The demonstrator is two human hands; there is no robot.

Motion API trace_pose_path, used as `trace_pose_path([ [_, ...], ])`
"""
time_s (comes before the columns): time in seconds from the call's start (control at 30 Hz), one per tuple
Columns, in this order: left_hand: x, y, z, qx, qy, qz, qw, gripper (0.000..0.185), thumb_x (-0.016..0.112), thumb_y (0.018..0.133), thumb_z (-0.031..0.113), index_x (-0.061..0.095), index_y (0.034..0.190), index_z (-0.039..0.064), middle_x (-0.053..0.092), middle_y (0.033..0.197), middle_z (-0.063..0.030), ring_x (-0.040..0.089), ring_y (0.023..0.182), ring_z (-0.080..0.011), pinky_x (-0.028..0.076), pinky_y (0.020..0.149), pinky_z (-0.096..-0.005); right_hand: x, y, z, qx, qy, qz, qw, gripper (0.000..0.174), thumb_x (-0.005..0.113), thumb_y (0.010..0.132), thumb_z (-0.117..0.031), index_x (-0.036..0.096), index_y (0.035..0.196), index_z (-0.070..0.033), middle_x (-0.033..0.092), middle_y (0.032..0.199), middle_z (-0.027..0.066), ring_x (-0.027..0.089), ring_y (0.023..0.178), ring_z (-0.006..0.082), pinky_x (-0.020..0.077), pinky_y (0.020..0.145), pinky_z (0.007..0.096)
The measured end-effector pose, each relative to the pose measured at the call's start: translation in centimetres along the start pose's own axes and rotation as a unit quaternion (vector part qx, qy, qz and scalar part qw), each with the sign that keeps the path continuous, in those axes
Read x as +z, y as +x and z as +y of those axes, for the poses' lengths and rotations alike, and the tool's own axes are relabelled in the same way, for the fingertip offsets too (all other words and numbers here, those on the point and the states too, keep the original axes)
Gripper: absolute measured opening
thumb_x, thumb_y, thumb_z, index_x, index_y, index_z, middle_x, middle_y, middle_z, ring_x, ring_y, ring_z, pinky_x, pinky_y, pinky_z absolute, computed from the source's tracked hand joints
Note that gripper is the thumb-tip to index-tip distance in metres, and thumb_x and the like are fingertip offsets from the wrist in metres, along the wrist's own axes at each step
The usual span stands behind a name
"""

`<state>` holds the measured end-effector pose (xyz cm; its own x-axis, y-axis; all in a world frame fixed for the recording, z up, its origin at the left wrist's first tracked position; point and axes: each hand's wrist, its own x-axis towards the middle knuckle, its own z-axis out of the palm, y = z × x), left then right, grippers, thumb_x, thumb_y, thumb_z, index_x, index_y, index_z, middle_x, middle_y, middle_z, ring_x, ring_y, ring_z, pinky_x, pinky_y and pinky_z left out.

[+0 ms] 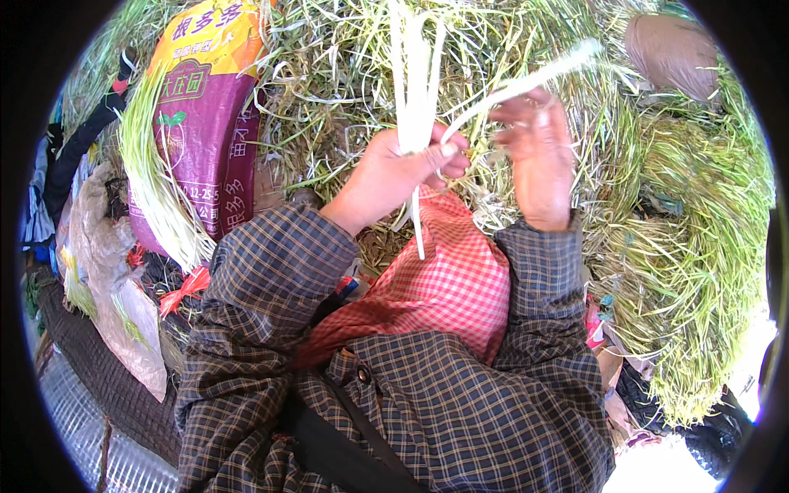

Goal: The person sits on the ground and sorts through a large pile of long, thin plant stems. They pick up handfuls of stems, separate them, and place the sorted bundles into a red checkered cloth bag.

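Observation:
My left hand (397, 172) grips a small bunch of pale, flat, chive-like stalks (416, 98) in front of me. The white parts stand up above the fingers, and thin ends hang below the fist. One long stalk (487, 101) slants from this hand up to the right, its far end blurred. My right hand (542, 157) is raised beside that stalk and smeared by motion, so whether its fingers touch or hold it is unclear. Beneath both hands a red-and-white checked cloth (453, 271) covers my lap.
Loose green and straw-coloured leaves (333, 92) spread ahead. A thick heap of greens (696, 259) lies right. At left, a purple-and-yellow printed sack (191, 135) has a sorted bundle of stalks (154, 179) against it, near red plastic ties (187, 289). A brown rounded object (672, 55) sits upper right.

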<state>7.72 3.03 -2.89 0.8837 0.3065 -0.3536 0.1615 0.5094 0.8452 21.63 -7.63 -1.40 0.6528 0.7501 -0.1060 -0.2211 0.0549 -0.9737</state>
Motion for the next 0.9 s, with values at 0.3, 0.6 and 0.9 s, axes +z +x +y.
trace_pose_path([
  [0.3, -2.7, 0.2, 2.8, 0.082, -0.125, 0.21, 0.966, 0.02, 0.043, 0.088, 0.02, 0.05, 0.098, 0.004, 0.059, 0.087, -0.008, 0.058, 0.08, -0.0151, 0.045, 0.062, -0.0215, -0.3, -2.3, 2.0, 0.195, -0.024, -0.211, 0.958, 0.019, 0.045, 0.086, -0.011, 0.051, 0.097, 0.003, 0.046, 0.066, -0.0002, 0.04, 0.055, 0.0053, 0.0346, 0.047, 0.0185],
  [0.6, -4.9, 0.4, 3.3, 0.131, -0.148, 0.299, 0.934, 0.018, 0.045, 0.087, 0.017, 0.05, 0.097, 0.002, 0.058, 0.079, -0.0057, 0.058, 0.074, -0.0133, 0.044, 0.061, -0.021, -10.8, -8.4, 7.7, 0.22, -0.118, 0.207, 0.946, 0.01, 0.044, 0.085, -0.012, 0.049, 0.08, -0.006, 0.04, 0.06, -0.0027, 0.03, 0.043, 0.0041, 0.0307, 0.037, 0.0188],
  [0.9, -2.0, 0.5, 1.3, 0.063, -0.171, 0.198, 0.963, 0.023, 0.046, 0.086, 0.011, 0.046, 0.107, 0.003, 0.057, 0.086, -0.0082, 0.059, 0.081, -0.0176, 0.047, 0.061, -0.0215, -2.7, -5.6, 2.7, 0.128, -0.243, -0.046, 0.96, 0.04, 0.053, 0.081, -0.02, 0.043, 0.117, -0.007, 0.053, 0.105, 0.0067, 0.052, 0.086, 0.0157, 0.0458, 0.069, 0.028],
])
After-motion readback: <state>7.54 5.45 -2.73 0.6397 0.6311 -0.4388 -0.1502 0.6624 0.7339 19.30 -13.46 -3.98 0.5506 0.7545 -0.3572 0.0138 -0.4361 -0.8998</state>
